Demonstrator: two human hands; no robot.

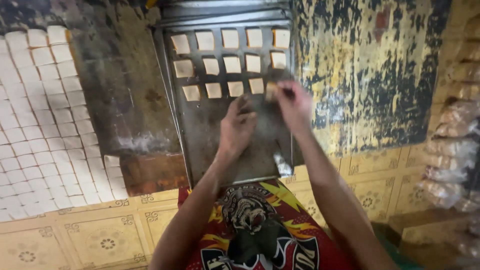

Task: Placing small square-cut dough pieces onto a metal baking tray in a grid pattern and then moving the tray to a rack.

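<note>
A dark metal baking tray [200, 135] lies in front of me on a worn surface. Several pale square dough pieces [232, 64] sit on its far half in three rows. My right hand [294, 104] pinches a dough piece [271, 91] at the right end of the nearest row, just above the tray. My left hand [237, 126] hovers over the bare middle of the tray with its fingers curled; I cannot see anything in it.
A large sheet of cut dough squares [45, 120] covers the surface at the left. Bagged goods [452, 150] are stacked at the right edge. Patterned yellow floor tiles [100, 240] lie below, and my lap in red printed cloth [260, 225] is at the bottom.
</note>
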